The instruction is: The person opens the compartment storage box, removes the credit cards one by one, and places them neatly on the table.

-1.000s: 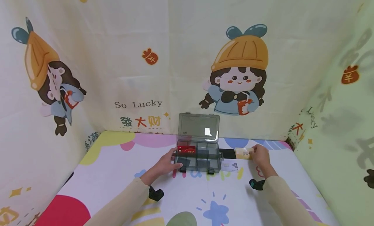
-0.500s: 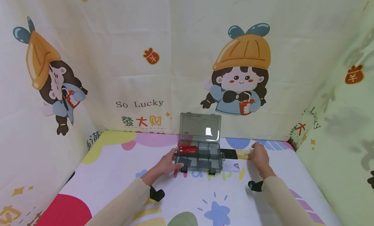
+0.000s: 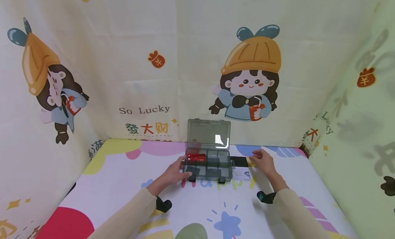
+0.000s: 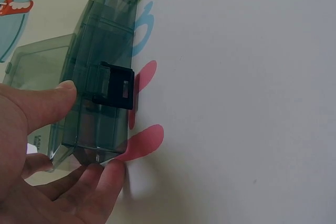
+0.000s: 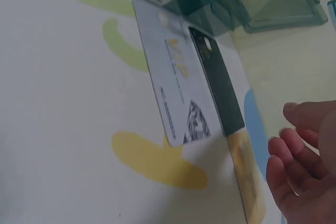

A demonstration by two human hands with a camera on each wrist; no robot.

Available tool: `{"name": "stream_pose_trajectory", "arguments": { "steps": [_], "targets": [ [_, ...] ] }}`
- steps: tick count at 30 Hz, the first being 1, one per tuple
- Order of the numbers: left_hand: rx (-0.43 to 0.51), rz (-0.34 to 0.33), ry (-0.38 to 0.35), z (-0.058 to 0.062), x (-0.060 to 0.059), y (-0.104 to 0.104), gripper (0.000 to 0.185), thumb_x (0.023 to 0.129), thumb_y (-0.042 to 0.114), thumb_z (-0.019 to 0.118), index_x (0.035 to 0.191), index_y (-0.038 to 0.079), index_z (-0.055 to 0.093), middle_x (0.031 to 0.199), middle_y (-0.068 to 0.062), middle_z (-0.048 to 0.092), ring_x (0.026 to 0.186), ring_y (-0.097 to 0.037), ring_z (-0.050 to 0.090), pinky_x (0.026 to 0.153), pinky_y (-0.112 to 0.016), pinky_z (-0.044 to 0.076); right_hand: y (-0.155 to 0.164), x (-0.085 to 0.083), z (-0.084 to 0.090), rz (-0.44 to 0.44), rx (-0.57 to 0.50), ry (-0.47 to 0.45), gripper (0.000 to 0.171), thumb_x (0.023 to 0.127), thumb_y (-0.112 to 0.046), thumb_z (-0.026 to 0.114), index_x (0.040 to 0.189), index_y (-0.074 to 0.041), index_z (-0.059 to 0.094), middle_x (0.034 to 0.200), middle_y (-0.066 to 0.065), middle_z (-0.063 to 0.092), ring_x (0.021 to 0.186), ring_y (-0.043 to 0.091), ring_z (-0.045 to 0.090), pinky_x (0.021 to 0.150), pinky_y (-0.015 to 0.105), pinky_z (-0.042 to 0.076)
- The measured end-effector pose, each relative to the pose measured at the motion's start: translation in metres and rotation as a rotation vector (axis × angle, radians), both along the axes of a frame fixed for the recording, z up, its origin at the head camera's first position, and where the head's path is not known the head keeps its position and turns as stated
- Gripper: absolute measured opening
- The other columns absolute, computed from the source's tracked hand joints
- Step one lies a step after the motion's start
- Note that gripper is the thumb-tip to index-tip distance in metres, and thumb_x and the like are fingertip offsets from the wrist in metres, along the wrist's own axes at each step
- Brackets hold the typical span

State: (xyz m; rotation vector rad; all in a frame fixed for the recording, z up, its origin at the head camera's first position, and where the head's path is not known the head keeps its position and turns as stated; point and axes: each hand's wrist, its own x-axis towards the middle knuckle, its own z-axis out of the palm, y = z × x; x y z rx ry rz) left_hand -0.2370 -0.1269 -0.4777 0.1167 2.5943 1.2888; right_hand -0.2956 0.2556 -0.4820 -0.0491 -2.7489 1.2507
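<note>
A smoky clear organizer box (image 3: 208,166) stands on the mat with its lid (image 3: 208,134) raised. A red card (image 3: 195,159) lies in its back left compartment. My left hand (image 3: 172,174) grips the box's left end, thumb (image 4: 50,103) on the wall and fingers (image 4: 100,182) at the lower corner. Right of the box lie a black card (image 3: 239,161), a white card (image 3: 242,175) and a gold card (image 5: 247,177). My right hand (image 3: 263,163) hovers over the gold card with relaxed fingers (image 5: 302,156), holding nothing.
The box's black latches (image 4: 116,86) face me at its front edge. The printed mat (image 3: 129,184) is walled by cartoon-print cloth (image 3: 148,78) at the back and both sides. Both wrists wear black camera mounts (image 3: 163,204).
My right hand has shifted left, from pinching the gold card to hovering beside the black card. The left hand and the box have stayed put.
</note>
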Motion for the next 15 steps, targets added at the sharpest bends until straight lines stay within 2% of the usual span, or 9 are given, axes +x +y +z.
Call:
{"name": "stream_pose_trajectory", "arguments": {
  "steps": [4, 15],
  "targets": [
    [0.008, -0.003, 0.0, -0.002, -0.002, -0.001, 0.078, 0.087, 0.025, 0.072, 0.15, 0.012, 0.028, 0.139, -0.017, 0.051, 0.127, -0.035, 0.05, 0.097, -0.054, 0.05, -0.009, 0.0, 0.003, 0.008, -0.026, 0.002, 0.033, 0.089, -0.014, 0.068, 0.116, 0.004, 0.06, 0.105, 0.022, 0.066, 0.099, 0.034, 0.064, 0.073, 0.022, 0.048],
    [-0.001, 0.005, -0.025, 0.0, -0.003, 0.0, 0.08, 0.087, 0.027, 0.072, 0.151, 0.014, 0.027, 0.141, -0.017, 0.05, 0.129, -0.035, 0.049, 0.098, -0.055, 0.049, -0.042, 0.004, 0.016, 0.093, -0.158, -0.062, 0.034, 0.095, -0.017, 0.059, 0.123, 0.002, 0.056, 0.11, 0.021, 0.064, 0.091, 0.024, 0.066, 0.075, 0.026, 0.057]
  ]
}}
